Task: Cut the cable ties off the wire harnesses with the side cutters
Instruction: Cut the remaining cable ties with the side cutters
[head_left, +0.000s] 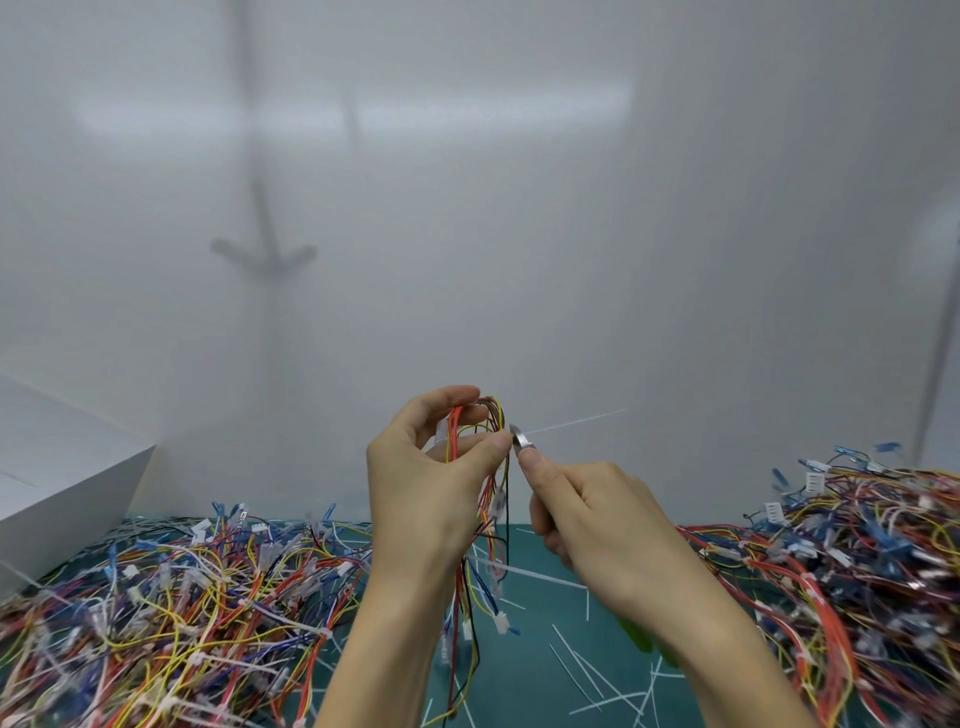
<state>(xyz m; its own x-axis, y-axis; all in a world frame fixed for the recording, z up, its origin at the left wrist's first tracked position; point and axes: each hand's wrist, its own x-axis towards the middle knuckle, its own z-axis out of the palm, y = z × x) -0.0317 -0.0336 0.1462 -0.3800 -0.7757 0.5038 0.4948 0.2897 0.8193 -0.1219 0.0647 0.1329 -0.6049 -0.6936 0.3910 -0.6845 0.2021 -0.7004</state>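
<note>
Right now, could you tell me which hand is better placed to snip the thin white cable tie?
Right: the right hand grips the green-handled side cutters, tips at the thin white cable tie; the left hand holds the multicoloured wire harness.

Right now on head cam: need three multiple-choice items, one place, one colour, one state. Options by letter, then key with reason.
1. Colour of the mat? A) red B) teal green C) yellow
2. Where is the tip of the side cutters? A) lying on the mat B) at the top of the held harness C) behind the left wrist
3. State of the left hand? A) flat on the mat B) hanging idle C) gripping the harness

Key: 1 B, its bare patches read teal green; 2 B, the tip sits at the cable tie beside the left thumb; 3 C, fingers and thumb curl round the wires.
</note>
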